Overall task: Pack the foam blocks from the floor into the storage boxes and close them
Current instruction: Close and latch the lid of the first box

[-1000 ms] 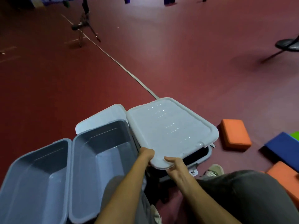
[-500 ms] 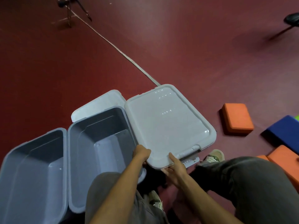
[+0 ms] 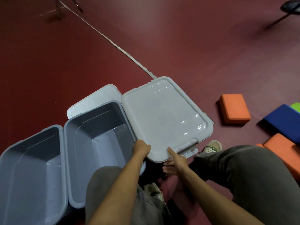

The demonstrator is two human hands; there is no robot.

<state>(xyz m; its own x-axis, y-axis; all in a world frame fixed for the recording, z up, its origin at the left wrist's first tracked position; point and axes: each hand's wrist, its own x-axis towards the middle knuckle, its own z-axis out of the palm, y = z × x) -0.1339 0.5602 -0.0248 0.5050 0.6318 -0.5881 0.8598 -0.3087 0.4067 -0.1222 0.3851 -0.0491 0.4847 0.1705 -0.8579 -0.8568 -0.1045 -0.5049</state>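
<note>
A pale grey lid (image 3: pixel 164 117) lies flat on the rightmost storage box, covering it. My left hand (image 3: pixel 140 147) grips the lid's near left corner with curled fingers. My right hand (image 3: pixel 174 161) holds the near edge, thumb on top of the lid and fingers curled underneath. Two open grey boxes stand to the left: the middle box (image 3: pixel 97 140) and the left box (image 3: pixel 30 172), both showing bare insides. Foam blocks lie on the floor at right: an orange block (image 3: pixel 234 109), a blue block (image 3: pixel 284 122), a green block (image 3: pixel 296 106) and another orange block (image 3: pixel 282 150).
A second lid (image 3: pixel 94 99) lies on the floor behind the middle box. A pale strap (image 3: pixel 113 43) runs across the red floor. A tripod's legs (image 3: pixel 65 5) stand far left, a chair base (image 3: pixel 290 8) far right. My knees and shoes are close to the boxes.
The lid has come down from a raised tilt, where a dark gap showed beneath it, to lie flat on the right box. Both hands stayed at its near edge.
</note>
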